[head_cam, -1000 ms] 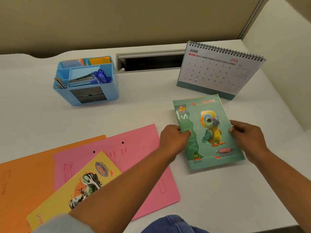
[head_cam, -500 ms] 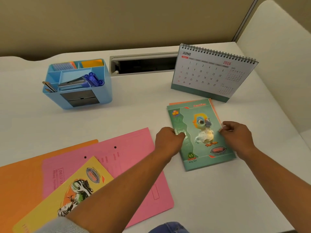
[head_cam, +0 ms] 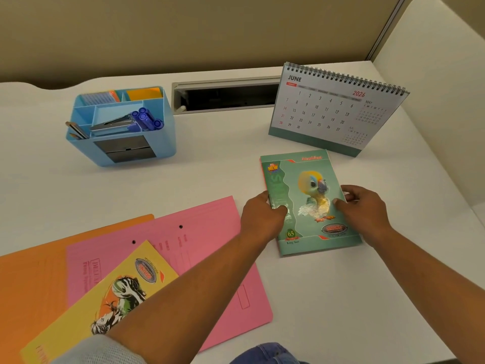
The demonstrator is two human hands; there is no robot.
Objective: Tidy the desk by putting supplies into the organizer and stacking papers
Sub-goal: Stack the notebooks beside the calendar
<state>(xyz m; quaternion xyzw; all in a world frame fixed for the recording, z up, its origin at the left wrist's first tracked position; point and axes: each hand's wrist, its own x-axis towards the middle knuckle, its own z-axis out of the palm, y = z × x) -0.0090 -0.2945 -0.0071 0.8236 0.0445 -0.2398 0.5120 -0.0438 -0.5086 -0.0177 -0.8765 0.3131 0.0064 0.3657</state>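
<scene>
A green notebook with a parrot on its cover lies flat on the white desk, on top of another book whose orange-red edge shows along its left side. My left hand grips its left edge and my right hand holds its right edge. To the left lie a pink folder, an orange folder and a yellow notebook, overlapping. The blue organizer stands at the back left with blue pens, a stapler and pencils inside.
A desk calendar showing June stands just behind the green notebook. A dark cable slot runs along the back of the desk. A beige partition closes the back, and a white panel the right side.
Both hands lowered the green notebook onto a second book and squared it up; the orange-red book edge that showed at the top half a second ago is now nearly covered.
</scene>
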